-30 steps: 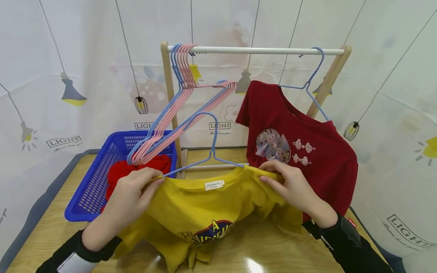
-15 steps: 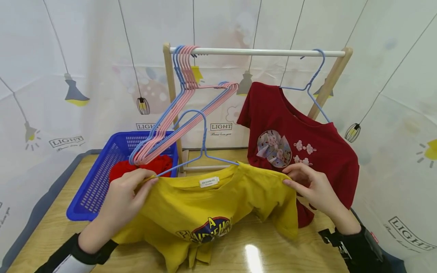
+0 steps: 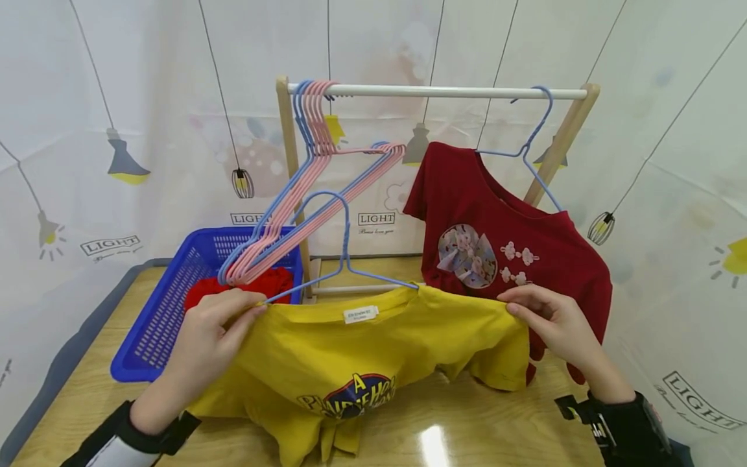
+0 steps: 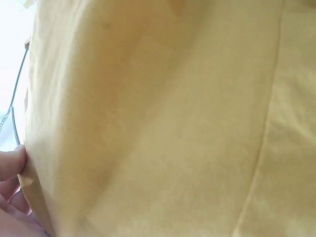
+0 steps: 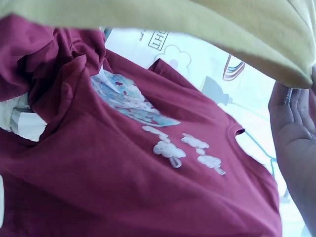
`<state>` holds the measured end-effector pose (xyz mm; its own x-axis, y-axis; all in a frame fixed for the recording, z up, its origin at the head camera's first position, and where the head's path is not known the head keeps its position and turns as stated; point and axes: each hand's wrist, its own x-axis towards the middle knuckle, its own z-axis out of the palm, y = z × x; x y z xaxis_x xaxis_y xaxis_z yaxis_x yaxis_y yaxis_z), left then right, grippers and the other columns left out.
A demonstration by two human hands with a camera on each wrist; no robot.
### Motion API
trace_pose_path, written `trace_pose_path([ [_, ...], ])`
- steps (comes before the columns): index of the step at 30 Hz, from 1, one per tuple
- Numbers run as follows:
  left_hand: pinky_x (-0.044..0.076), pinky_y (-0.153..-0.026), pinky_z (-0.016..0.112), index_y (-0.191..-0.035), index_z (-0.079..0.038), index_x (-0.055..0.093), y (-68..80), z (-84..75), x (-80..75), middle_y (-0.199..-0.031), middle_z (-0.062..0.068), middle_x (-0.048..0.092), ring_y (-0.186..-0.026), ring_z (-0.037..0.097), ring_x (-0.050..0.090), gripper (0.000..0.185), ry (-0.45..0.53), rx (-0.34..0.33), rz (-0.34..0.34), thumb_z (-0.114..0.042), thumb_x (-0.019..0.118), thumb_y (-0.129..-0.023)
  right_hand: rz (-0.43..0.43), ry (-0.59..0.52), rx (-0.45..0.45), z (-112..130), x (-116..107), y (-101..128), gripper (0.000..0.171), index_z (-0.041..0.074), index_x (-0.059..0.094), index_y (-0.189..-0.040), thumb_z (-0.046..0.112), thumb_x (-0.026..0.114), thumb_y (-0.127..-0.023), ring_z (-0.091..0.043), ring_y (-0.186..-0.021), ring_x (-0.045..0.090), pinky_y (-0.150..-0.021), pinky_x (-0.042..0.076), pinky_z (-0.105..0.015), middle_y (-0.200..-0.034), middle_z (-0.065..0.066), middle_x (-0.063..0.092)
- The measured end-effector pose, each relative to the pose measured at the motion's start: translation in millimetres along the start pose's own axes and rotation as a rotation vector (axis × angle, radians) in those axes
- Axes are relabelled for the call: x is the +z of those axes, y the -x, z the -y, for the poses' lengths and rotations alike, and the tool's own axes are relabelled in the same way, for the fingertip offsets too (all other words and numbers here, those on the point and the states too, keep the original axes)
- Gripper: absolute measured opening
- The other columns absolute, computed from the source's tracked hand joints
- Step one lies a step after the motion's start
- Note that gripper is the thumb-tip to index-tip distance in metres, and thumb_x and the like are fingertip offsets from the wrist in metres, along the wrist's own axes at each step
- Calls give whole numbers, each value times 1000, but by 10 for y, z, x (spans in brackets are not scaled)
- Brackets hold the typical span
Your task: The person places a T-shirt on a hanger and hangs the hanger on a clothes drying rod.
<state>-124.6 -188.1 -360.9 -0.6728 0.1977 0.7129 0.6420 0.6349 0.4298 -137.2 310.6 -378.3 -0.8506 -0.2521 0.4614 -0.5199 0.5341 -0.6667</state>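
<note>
A yellow T-shirt (image 3: 373, 350) with a dark printed badge and a white neck label hangs between my two hands over the wooden table. Inside its neck sits a blue clothes hanger (image 3: 347, 246), hook upward. My left hand (image 3: 213, 337) pinches the left shoulder of the shirt, right at the hanger's end. With thumb and fingers my right hand (image 3: 554, 324) pinches the shirt's right shoulder near the sleeve, beyond the hanger. In the left wrist view the yellow cloth (image 4: 163, 118) fills most of the picture. The hanger's right arm end is hidden inside the shirt.
Behind stands a clothes rack (image 3: 443, 91) with a white rail and wooden posts. Several pink and blue hangers (image 3: 280, 214) hang at its left, and a dark red T-shirt (image 3: 525, 259) hangs at its right. A blue basket (image 3: 140, 344) holding red cloth (image 3: 268, 283) is at left.
My right hand has moved outward to the right along the shirt's shoulder, drawing the cloth straighter. The hanger's hook has shifted left, and my left hand keeps its hold.
</note>
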Motion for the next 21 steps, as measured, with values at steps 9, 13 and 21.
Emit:
trace_pose_path([
  [9,40,-86,20,-97,-12,79,-9,-53,-8,-90,0,80,-81,3,59,24,22,-14,24,9,78,-85,152,-87,56,-130,-57,38,18,2,72,-115,-3,61,-102,-6,-77,70,-72,60,-18,-101,25,73],
  [13,41,-87,22,-98,-11,79,-28,-73,18,-89,0,79,-78,7,61,22,3,14,33,8,77,-86,147,30,59,-44,-44,38,20,5,73,-119,3,60,-104,3,-87,70,-79,58,-13,-106,22,74],
  [21,40,-83,26,-98,-10,79,-77,-144,78,-85,-1,77,-72,4,55,17,3,87,30,4,78,-87,-4,224,-122,441,153,-22,30,16,75,-123,2,70,-97,9,-105,68,-92,50,-3,-115,-4,79],
])
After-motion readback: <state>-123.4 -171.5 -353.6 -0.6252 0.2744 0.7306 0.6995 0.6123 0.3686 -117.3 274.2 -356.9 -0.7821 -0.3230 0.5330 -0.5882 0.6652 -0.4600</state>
